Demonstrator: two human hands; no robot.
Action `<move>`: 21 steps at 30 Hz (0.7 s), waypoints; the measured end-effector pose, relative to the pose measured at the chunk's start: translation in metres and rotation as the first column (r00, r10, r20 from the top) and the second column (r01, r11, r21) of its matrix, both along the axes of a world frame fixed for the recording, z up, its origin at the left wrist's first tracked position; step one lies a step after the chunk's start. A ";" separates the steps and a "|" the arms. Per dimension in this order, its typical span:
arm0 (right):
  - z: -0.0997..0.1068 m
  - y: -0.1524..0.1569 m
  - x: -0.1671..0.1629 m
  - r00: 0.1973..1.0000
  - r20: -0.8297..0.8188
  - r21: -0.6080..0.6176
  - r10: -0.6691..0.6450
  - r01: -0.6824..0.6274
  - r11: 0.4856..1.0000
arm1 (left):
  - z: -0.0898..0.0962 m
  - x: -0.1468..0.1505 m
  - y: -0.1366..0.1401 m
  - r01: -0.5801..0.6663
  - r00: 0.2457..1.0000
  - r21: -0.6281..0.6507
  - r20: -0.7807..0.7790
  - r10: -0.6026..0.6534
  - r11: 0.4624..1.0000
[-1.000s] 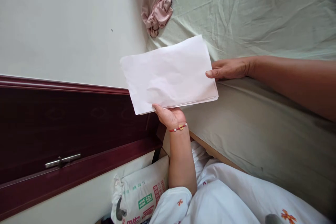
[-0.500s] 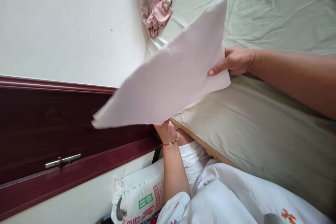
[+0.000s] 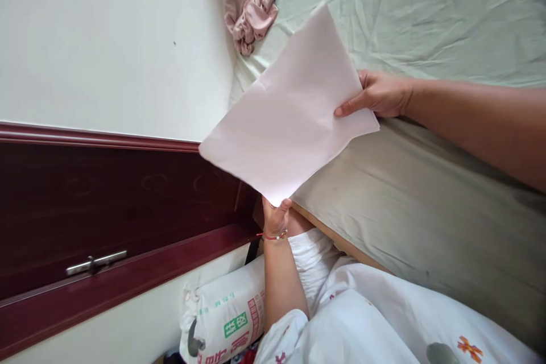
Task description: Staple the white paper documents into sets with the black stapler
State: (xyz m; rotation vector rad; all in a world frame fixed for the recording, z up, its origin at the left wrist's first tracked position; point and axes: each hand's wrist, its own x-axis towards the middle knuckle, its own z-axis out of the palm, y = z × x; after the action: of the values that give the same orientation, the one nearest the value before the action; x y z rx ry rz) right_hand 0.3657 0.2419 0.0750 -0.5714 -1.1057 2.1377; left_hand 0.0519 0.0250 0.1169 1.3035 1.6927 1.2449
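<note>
Several sheets of white paper [image 3: 285, 108] are held together at a slant above the bed's edge. My right hand [image 3: 379, 94] grips their right side, thumb on top and the other fingers underneath. At the lower corner, my left hand [image 3: 276, 217], with a red beaded bracelet [image 3: 275, 235] at the wrist, holds the sheets from below. Its thumb shows beside the corner, while its fingers are mostly hidden behind the paper.
A bed with a pale green sheet [image 3: 426, 182] lies to the right. Crumpled pink cloth [image 3: 251, 8] rests near the white wall [image 3: 106, 45]. A dark red wooden panel [image 3: 106, 182] with a metal bolt [image 3: 97, 261] stands left. Below is a white printed sack [image 3: 226, 313].
The paper has turned and tilted, its left end swinging in from the far left, and its lower corner now sits at my left hand. My right hand keeps its grip.
</note>
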 end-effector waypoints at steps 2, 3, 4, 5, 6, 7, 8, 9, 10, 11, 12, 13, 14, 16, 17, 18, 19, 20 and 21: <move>-0.001 0.000 0.000 1.000 0.010 0.010 0.000 0.000 1.000 | 0.007 0.007 0.009 -0.032 0.990 0.065 0.139 0.023 0.997; 0.000 0.000 0.000 1.000 0.014 0.017 0.003 -0.003 1.000 | 0.009 0.009 0.014 -0.066 0.983 0.075 0.176 0.051 0.995; 0.000 -0.001 0.001 1.000 0.020 0.026 0.008 -0.009 1.000 | 0.009 0.010 0.017 -0.112 0.977 0.072 0.187 0.097 0.991; 0.001 -0.001 0.002 0.999 0.029 0.036 0.020 -0.021 0.999 | 0.009 0.011 0.020 -0.166 0.971 0.058 0.185 0.153 0.984; 0.003 -0.002 0.003 0.998 0.042 0.045 0.038 -0.040 0.998 | 0.006 0.011 0.022 -0.218 0.962 0.036 0.175 0.209 0.975; 0.004 -0.002 0.004 0.997 0.055 0.051 0.057 -0.060 0.997 | 0.003 0.010 0.023 -0.262 0.953 0.016 0.163 0.256 0.965; 0.005 -0.003 0.005 0.995 0.066 0.054 0.073 -0.077 0.996 | -0.001 0.009 0.023 -0.292 0.945 0.001 0.157 0.288 0.956; 0.006 -0.004 0.006 0.993 0.074 0.057 0.094 -0.098 0.994 | -0.006 0.008 0.022 -0.314 0.937 -0.004 0.159 0.311 0.949; 0.006 -0.004 0.006 0.991 0.078 0.062 0.112 -0.117 0.991 | -0.010 0.007 0.022 -0.330 0.931 0.001 0.166 0.326 0.944; 0.006 -0.005 0.006 0.988 0.081 0.072 0.129 -0.135 0.988 | -0.015 0.007 0.021 -0.345 0.925 0.012 0.174 0.337 0.939; 0.006 -0.005 0.005 0.986 0.087 0.086 0.145 -0.152 0.985 | -0.018 0.006 0.021 -0.360 0.919 0.028 0.180 0.350 0.932; 0.005 -0.005 0.003 0.983 0.097 0.104 0.155 -0.165 0.981 | -0.020 0.005 0.021 -0.377 0.914 0.044 0.182 0.363 0.925; 0.003 -0.004 0.002 0.981 0.112 0.124 0.158 -0.172 0.977 | -0.021 0.005 0.021 -0.392 0.909 0.061 0.179 0.376 0.918; 0.001 -0.002 -0.002 0.980 0.139 0.159 0.139 -0.161 0.974 | -0.018 0.005 0.022 -0.410 0.906 0.105 0.162 0.392 0.906; 0.000 -0.001 -0.003 0.982 0.145 0.175 0.119 -0.144 0.974 | -0.015 0.006 0.023 -0.408 0.909 0.133 0.154 0.388 0.903; -0.001 0.000 -0.003 0.985 0.144 0.192 0.093 -0.120 0.974 | -0.011 0.007 0.023 -0.398 0.915 0.163 0.146 0.377 0.903; -0.001 0.000 -0.003 0.988 0.139 0.208 0.065 -0.093 0.974 | -0.006 0.007 0.022 -0.383 0.922 0.194 0.136 0.362 0.903; 0.000 0.001 -0.002 0.991 0.131 0.224 0.039 -0.068 0.972 | -0.002 0.008 0.022 -0.369 0.929 0.226 0.125 0.349 0.902; 0.001 0.001 0.000 0.992 0.124 0.239 0.018 -0.048 0.970 | 0.001 0.008 0.021 -0.356 0.934 0.254 0.112 0.339 0.899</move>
State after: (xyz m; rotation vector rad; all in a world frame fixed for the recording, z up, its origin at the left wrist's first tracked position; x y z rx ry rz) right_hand 0.3654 0.2428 0.0758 -0.5766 -1.4276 1.9782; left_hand 0.0599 0.0459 0.1176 1.1222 1.8091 1.7616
